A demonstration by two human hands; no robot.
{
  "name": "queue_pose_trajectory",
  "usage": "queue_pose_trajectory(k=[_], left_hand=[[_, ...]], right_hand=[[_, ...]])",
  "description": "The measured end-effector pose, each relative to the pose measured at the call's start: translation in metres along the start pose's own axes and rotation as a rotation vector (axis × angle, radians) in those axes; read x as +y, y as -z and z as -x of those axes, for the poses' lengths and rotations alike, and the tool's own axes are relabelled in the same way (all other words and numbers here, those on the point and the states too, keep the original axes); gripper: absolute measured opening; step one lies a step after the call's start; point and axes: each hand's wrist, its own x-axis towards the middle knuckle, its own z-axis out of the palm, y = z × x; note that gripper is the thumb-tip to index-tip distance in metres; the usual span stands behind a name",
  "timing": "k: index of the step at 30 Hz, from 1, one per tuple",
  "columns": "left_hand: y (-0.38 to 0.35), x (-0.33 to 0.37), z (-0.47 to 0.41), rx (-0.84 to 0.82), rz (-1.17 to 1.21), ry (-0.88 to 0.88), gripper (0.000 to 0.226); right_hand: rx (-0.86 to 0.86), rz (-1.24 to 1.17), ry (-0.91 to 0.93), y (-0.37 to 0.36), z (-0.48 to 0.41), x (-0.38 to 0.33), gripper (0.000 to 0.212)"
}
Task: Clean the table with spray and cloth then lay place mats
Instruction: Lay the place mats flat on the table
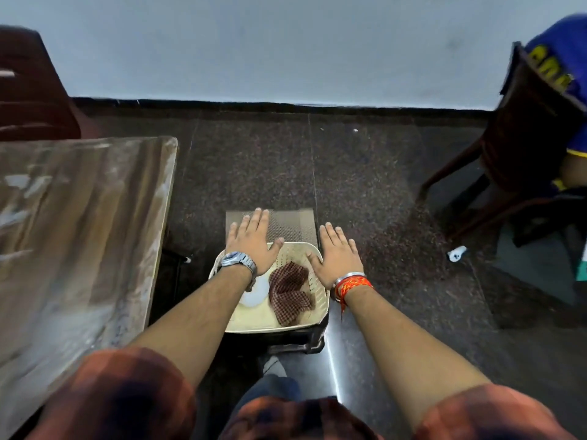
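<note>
A cream perforated basket sits on a dark stool in the middle of the view. Inside it lie a red-and-white checked cloth and a white object, partly hidden under my left wrist. Behind the basket lie grey woven place mats. My left hand, with a wristwatch, is spread flat with straight fingers over the basket's far left corner and the mats. Beside it, my right hand is spread flat over the basket's right rim. Neither hand holds anything. The table stands at the left.
The table's brown top shows pale streaks. A dark chair stands behind it at the far left. At the right a person in a blue shirt sits on a brown chair. The floor is dark speckled stone, with a small white object on it.
</note>
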Motion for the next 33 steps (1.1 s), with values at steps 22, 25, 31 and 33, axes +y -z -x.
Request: queue_pose_trajectory(k=[22,25,31,33], left_hand=[[-0.067,0.082,-0.147,-0.11,0.214,0.772,0.087],[-0.06,0.097,-0.146,-0.066,0.243,0.852,0.09],[-0.051,0.108,-0.145,0.008,0.195,0.981,0.093],[-0.048,0.11,-0.145,0.012,0.246,1.021,0.094]], right_hand=[[-0.557,0.105,0.615,-0.053,-0.289,0.057,0.048],[-0.638,0.093,0.574,-0.065,-0.311,0.055,0.05],[-0.756,0.03,0.393,-0.079,-0.32,0.053,0.05],[-0.683,0.062,0.39,-0.082,-0.319,0.05,0.058]])
